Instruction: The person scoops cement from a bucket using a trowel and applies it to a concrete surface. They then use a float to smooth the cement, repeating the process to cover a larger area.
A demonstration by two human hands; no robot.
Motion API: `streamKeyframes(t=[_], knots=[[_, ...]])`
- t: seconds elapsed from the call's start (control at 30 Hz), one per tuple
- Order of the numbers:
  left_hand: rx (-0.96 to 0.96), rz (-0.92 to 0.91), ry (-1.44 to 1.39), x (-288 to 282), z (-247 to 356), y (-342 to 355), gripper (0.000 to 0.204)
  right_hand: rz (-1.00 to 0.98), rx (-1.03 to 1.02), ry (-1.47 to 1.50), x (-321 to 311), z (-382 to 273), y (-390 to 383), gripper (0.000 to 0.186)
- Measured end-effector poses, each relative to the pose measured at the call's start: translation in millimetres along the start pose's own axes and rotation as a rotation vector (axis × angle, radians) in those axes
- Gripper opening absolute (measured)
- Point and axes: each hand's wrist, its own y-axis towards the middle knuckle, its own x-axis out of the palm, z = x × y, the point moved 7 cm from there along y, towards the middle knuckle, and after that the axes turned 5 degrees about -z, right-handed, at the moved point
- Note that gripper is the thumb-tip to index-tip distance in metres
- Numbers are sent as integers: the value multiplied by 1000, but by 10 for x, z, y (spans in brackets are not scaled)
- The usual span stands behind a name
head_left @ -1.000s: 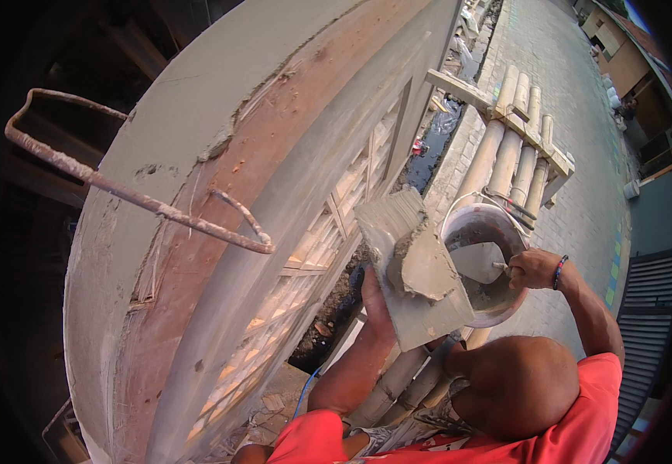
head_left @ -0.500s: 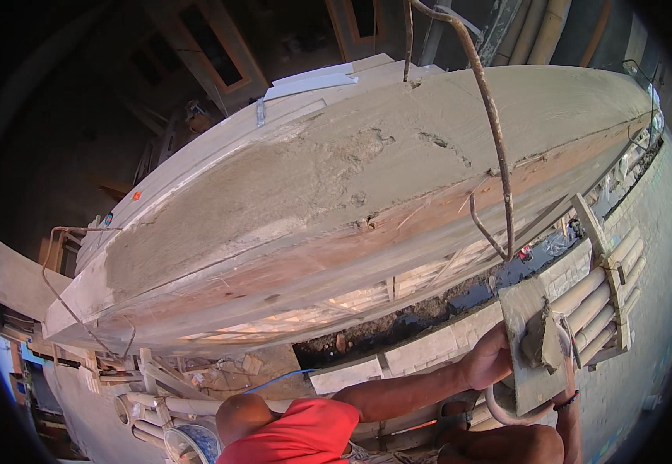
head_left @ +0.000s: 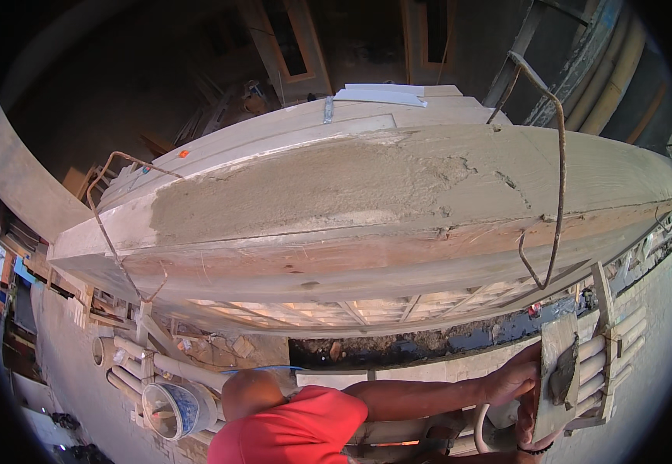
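Observation:
At the lower right, my left hand (head_left: 512, 379) grips the left edge of a flat mortar board (head_left: 550, 421), which is tilted steeply. A lump of grey mortar (head_left: 563, 377) clings to the board's face. My right hand (head_left: 528, 435), with a dark bead bracelet at the wrist, is closed by the lower end of the board; what it holds is hidden. Beyond both hands runs a long concrete ledge (head_left: 459, 286), bowed by the lens. Wet, rough mortar (head_left: 274, 189) covers the left and middle of its top, with ragged pits towards the right.
Rusty bent bars (head_left: 561, 170) stand up at the ledge's right, and another bent bar (head_left: 102, 185) at its left. A bucket (head_left: 154, 398) sits lower left beside bamboo poles (head_left: 196, 373). More poles (head_left: 626, 329) lie right of the board. A dark wet ditch (head_left: 382, 349) runs below the ledge.
My view has swung left, so the ledge sits lower and further right. The mortar board has turned more edge-on. My right hand has shifted lower left, partly behind the board.

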Motion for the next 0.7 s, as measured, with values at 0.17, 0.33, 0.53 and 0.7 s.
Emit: streamKeyframes(t=[0.17, 0.33, 0.53, 0.7], knots=[[-74, -8, 201, 362, 203, 147, 71, 15, -163, 869, 5, -542, 54, 34], [5, -87, 322, 872, 487, 251, 63, -104, -481, 1399, -45, -1185, -10, 38], [70, -135, 414, 1708, 1112, 205, 67, -522, -769, 1805, -200, -2120, -345, 44], [468, 68, 579, 1880, 1693, -111, 58, -1033, -732, 2042, 9, -2948, -744, 49]])
